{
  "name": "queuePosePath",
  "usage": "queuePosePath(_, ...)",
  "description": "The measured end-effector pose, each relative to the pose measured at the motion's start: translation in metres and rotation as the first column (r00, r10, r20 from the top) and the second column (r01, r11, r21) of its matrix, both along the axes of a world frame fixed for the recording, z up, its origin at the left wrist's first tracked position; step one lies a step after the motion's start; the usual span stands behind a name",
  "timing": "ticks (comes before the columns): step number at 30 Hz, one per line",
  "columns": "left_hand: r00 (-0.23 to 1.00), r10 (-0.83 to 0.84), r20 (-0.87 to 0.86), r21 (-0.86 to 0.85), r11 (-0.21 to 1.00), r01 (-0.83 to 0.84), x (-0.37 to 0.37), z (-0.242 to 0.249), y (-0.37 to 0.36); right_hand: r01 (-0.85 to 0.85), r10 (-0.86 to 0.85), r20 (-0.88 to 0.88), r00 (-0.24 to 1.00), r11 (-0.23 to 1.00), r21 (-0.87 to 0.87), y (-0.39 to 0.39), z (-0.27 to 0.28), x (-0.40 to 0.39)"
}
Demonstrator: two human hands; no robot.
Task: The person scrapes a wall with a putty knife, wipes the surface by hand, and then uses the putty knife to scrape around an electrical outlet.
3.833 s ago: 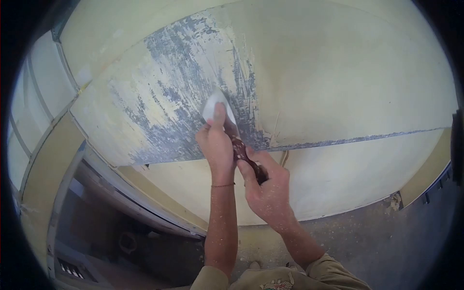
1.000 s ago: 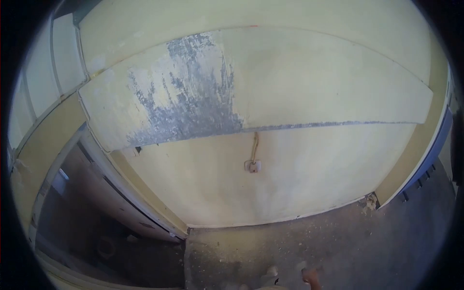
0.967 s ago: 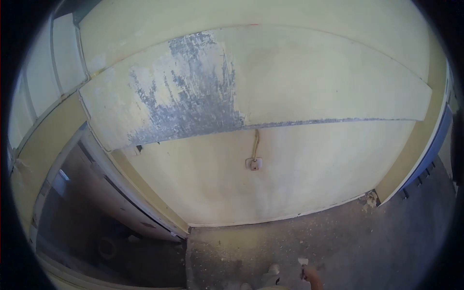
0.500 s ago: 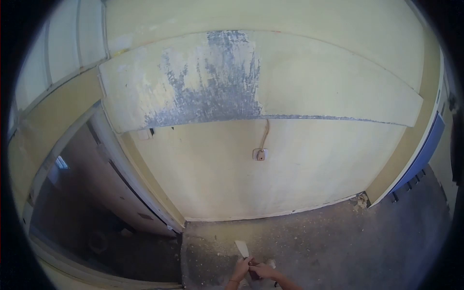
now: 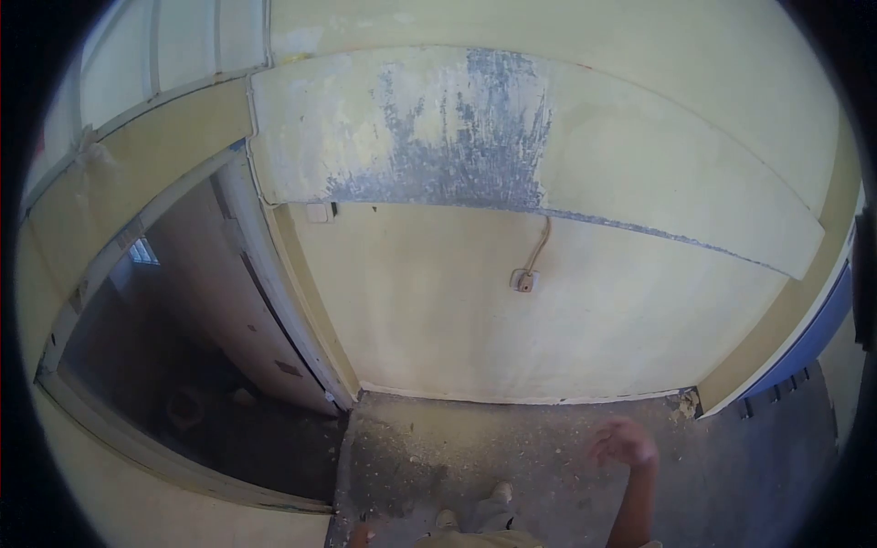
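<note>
Raised over the floor at the lower right is my right hand (image 5: pixel 624 443), slightly blurred, its fingers apart and nothing visible in them. Only a small part of my left hand (image 5: pixel 361 533) shows at the bottom edge; its fingers and whatever they hold cannot be made out. The putty knife is not visible. Above, a pale beam (image 5: pixel 658 151) crosses the wall, with a patch of grey-blue scraped surface (image 5: pixel 484 137) left of its middle.
A socket with a cable (image 5: pixel 524 280) is on the wall (image 5: pixel 411 310) below the beam. An open doorway (image 5: pixel 183 365) is at the left, a blue panel (image 5: pixel 804 342) at the right. Debris lies on the floor (image 5: pixel 548 457), near my shoes (image 5: pixel 501 493).
My hands, together around the putty knife before, have separated. The right one has moved right and up, the left one left and down. The knife has left view. The camera view has shifted left.
</note>
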State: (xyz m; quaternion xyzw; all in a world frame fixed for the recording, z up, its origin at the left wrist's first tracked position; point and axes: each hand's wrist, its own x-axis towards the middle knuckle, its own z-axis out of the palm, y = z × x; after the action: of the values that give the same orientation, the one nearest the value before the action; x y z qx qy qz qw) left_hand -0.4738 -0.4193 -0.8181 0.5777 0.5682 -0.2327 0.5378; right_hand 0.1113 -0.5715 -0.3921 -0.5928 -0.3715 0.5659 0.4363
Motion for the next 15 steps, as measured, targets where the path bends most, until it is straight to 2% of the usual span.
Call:
queuePosePath(1, 1.0, 0.025, -0.004, 0.042, 0.999, -0.025, 0.016, -0.003, -0.01, 0.093, -0.015, 0.41, 0.912, 0.981, -0.169, 0.023, -0.019, 0.002)
queuePosePath(2, 0.999, 0.047, -0.012, 0.078, 0.996, -0.046, 0.026, -0.005, -0.022, 0.245, 0.053, 0.739, 0.671, 0.926, -0.289, 0.032, -0.039, 0.007)
queuePosePath(3, 0.997, 0.069, -0.018, 0.113, 0.991, -0.067, 0.038, -0.009, -0.037, 0.423, 0.198, 0.924, 0.328, 0.844, -0.331, 0.055, -0.064, 0.005)
queuePosePath(4, 0.995, 0.092, -0.025, 0.156, 0.984, -0.087, 0.046, -0.002, -0.042, 0.59, 0.377, 0.925, -0.042, 0.756, -0.282, 0.044, -0.1, 0.024)
queuePosePath(5, 0.993, 0.114, -0.036, 0.208, 0.973, -0.105, 0.046, 0.002, -0.039, 0.332, 0.315, 0.947, 0.07, 0.888, -0.32, 0.045, -0.152, 0.033)
queuePosePath(6, 0.99, 0.14, -0.034, 0.264, 0.956, -0.126, 0.053, 0.003, -0.03, 0.048, 0.27, 0.945, 0.184, 0.958, -0.283, 0.044, -0.188, 0.039)
queuePosePath(7, 0.986, 0.168, -0.023, 0.321, 0.935, -0.152, 0.064, 0.003, -0.018, 0.14, 0.021, 0.661, 0.75, 0.972, -0.189, 0.048, -0.187, 0.002)
queuePosePath(8, 0.981, 0.194, -0.022, 0.368, 0.914, -0.172, 0.063, -0.007, -0.013, 0.138, -0.018, 0.363, 0.932, 0.942, -0.306, 0.062, -0.149, -0.058)
queuePosePath(9, 0.976, 0.217, -0.026, 0.406, 0.894, -0.188, 0.061, -0.017, -0.014, -0.028, 0.131, 0.669, 0.731, 0.986, -0.162, 0.074, -0.128, -0.109)
queuePosePath(10, 0.733, -0.608, -0.305, 0.28, 0.679, 0.679, 0.085, -0.025, 0.009, -0.173, 0.148, 0.726, 0.671, 0.984, -0.04, 0.085, -0.116, -0.157)
queuePosePath(11, 0.927, -0.353, -0.127, -0.036, 0.936, 0.351, 0.116, -0.026, 0.03, -0.294, 0.178, 0.674, 0.717, 0.954, 0.061, 0.096, -0.1, -0.195)
queuePosePath(12, 0.994, -0.11, -0.019, 0.148, 0.983, 0.111, 0.141, 0.044, 0.023, -0.35, 0.187, 0.5, 0.846, 0.902, 0.254, 0.105, -0.081, -0.233)
queuePosePath(14, 0.989, -0.142, 0.028, 0.165, 0.977, 0.136, 0.14, 0.054, 0.022, -0.482, 0.311, 0.394, 0.865, 0.733, 0.48, 0.117, -0.076, -0.281)
queuePosePath(15, 0.983, -0.163, 0.081, 0.184, 0.972, 0.146, 0.137, 0.06, 0.022, -0.468, 0.301, 0.384, 0.873, 0.741, 0.482, 0.121, -0.06, -0.275)
